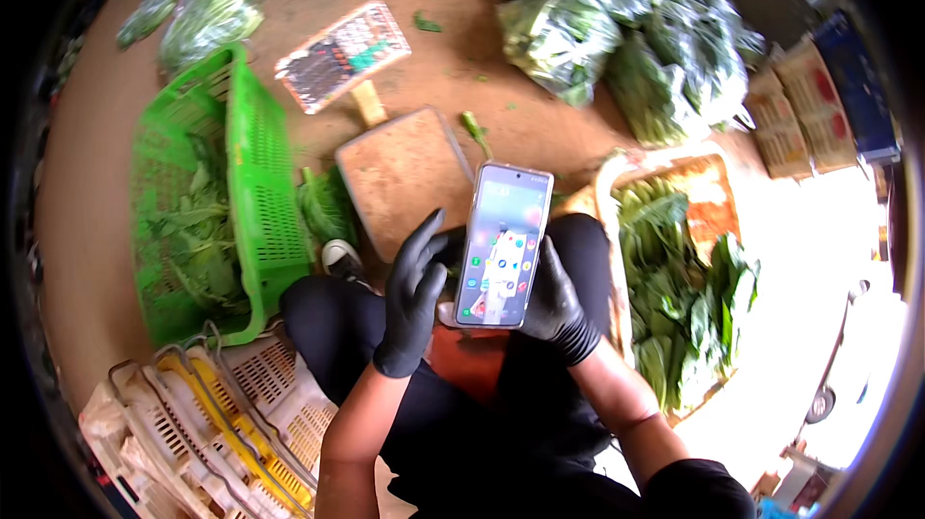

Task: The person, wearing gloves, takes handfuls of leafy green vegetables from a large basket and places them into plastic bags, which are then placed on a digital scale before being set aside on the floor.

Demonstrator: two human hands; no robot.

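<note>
Fingers of right hand (556, 305) grasp lit phone (503, 254) at frame centre, those of left hand (412, 292) spread beside it; bagged greens (568, 37) upper right appear done, loose greens (679, 302) in right-side basket (608, 215) remain unbagged.

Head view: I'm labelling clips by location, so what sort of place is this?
Probably a vegetable sorting or packing area: there are bagged greens, a weighing scale and a green crate holding leaves.
</note>
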